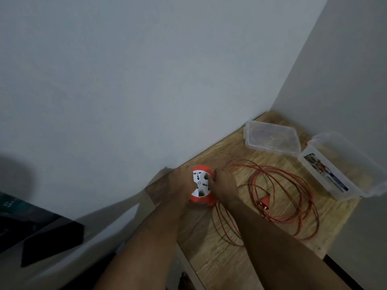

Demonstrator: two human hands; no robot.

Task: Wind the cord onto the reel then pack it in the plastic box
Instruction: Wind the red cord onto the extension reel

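Observation:
An orange reel (201, 185) with a white socket face is held over the left part of the wooden table (219, 264). My left hand (180, 185) grips the reel from its left side. My right hand (224, 183) is against the reel's right edge, fingers curled around the orange cord there. The rest of the cord (293, 197) lies in loose loops on the table to the right, its orange plug (266, 200) inside the loops. The clear plastic box (339, 166) stands open at the right.
The box's clear lid (272, 137) lies flat near the back corner, left of the box. White walls close the table in behind and on the right. A dark object (41, 233) sits low at the left, off the table.

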